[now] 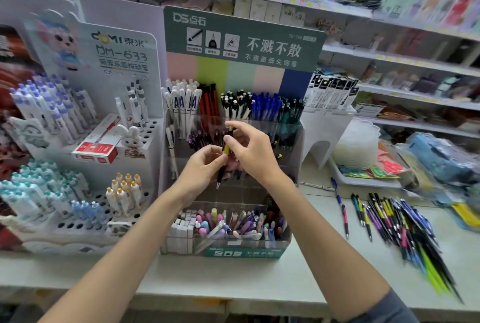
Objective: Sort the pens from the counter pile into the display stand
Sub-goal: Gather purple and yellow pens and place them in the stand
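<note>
Above the middle of the counter (pixel 298 278), just before the display stand (pixel 244 45) at its back edge: holds one black pen (pixel 226 150) with a yellow grip nearly upright, tip down. Pinches the lower barrel with curled fingers of the left hand (pixel 205 164); pinches the upper end between thumb and forefinger of the right hand (pixel 249 148), with the remaining fingers loosely bent. Toward the right edge, well apart from both hands, lies fanned out as a pile of pens (pixel 400 224), with a few stray pens (pixel 342 208) just to its left. Stands beside a white peg rack (pixel 124 141) at the left.
</note>
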A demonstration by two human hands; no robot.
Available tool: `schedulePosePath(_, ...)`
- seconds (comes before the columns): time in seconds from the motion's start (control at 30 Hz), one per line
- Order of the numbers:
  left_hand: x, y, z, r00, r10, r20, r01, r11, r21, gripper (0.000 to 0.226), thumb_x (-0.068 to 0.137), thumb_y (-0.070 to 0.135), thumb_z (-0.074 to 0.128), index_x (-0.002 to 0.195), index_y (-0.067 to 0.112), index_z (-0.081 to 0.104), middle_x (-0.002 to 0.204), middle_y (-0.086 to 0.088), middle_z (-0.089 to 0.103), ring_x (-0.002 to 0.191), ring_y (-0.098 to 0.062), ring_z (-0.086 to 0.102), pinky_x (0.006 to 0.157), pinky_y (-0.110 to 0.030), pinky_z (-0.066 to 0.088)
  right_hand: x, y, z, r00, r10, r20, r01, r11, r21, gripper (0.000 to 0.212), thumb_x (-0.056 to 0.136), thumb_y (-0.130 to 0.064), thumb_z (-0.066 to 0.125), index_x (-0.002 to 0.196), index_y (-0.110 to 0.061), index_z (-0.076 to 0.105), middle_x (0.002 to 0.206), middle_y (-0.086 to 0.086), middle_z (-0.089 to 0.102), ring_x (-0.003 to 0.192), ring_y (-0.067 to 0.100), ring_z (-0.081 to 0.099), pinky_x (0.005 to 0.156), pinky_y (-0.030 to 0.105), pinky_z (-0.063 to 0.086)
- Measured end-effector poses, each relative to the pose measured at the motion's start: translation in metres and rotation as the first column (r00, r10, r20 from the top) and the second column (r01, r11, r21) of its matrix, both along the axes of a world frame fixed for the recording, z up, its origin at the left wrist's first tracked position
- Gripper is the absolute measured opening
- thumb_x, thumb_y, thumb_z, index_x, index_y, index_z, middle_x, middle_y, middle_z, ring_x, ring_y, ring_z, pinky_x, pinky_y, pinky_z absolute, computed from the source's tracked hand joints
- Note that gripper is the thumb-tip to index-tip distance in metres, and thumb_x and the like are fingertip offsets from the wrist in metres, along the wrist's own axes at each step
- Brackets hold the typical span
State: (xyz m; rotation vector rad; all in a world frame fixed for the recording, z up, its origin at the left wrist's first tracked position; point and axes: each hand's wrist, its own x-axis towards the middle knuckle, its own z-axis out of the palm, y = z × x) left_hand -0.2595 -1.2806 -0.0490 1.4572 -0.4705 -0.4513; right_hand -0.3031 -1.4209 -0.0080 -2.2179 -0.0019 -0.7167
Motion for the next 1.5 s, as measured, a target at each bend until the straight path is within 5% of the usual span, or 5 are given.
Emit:
schedulePosePath(0.27,0.007,-0.007,-0.014,0.965,0.26,-0.033,-0.26,0.965,0.0,0.018,0.103,0.01,0.046,0.1,0.018,0.061,0.085,-0.003,0.066,0.067,-0.009,0.058,0.064,-0.024,0.051,-0.03,-0.081,0.004,0.781,-0.54,0.314,0.514,0.841,0.168,0.021,0.094,-0.009,0.064,0.112,-0.003,0.056,0.084,0.003,0.062,0.07,-0.009,0.057,0.066,0.0,0.039)
schedulePosePath(0.43,0.006,-0.009,-0.014,0.958,0.287,-0.009,-0.287,0.958,0.003,0.019,0.101,0.006,0.047,0.098,0.016,0.062,0.081,-0.001,0.065,0.063,-0.009,0.055,0.062,-0.022,0.047,-0.02,-0.082,-0.038,0.927,-0.367,-0.08,0.352,0.922,-0.159,0.025,0.096,-0.02,0.061,0.118,-0.011,0.061,0.105,0.007,0.066,0.099,0.02,0.058,0.091,0.037,0.051)
schedulePosePath(0.73,0.029,-0.002,-0.008,0.684,0.505,0.527,-0.626,0.777,0.068,0.035,0.096,0.009,0.058,0.131,0.014,0.058,0.126,-0.005,0.057,0.107,-0.017,0.056,0.095,-0.024,0.046,-0.026,-0.077,-0.034,0.867,-0.313,-0.387,0.276,0.949,-0.149,0.065,0.092,-0.025,0.067,0.148,-0.013,0.034,0.143,0.009,0.048,0.127,0.026,0.049,0.103,0.034,0.041)
schedulePosePath(1.0,0.044,0.0,-0.014,0.574,0.239,0.783,-0.647,0.719,0.254,0.039,0.096,0.019,0.061,0.134,0.009,0.06,0.118,-0.013,0.069,0.122,-0.034,0.05,0.102,-0.049,0.037,-0.015,-0.072,-0.028,0.919,-0.215,-0.331,0.212,0.976,-0.044,0.043,0.092,-0.012,0.067,0.129,-0.017,0.046,0.127,0.006,0.059,0.106,0.019,0.058,0.087,0.026,0.044)
schedulePosePath(1.5,0.024,-0.021,-0.01,0.444,0.056,0.894,-0.519,0.829,0.206,0.041,0.071,0.03,0.085,0.108,0.018,0.072,0.106,-0.004,0.063,0.104,-0.024,0.054,0.089,-0.033,0.036,-0.001,-0.061,-0.036,0.961,-0.206,-0.186,0.213,0.977,0.022,0.039,0.089,-0.008,0.067,0.127,-0.014,0.06,0.114,0.002,0.063,0.101,0.014,0.062,0.095,0.029,0.052)
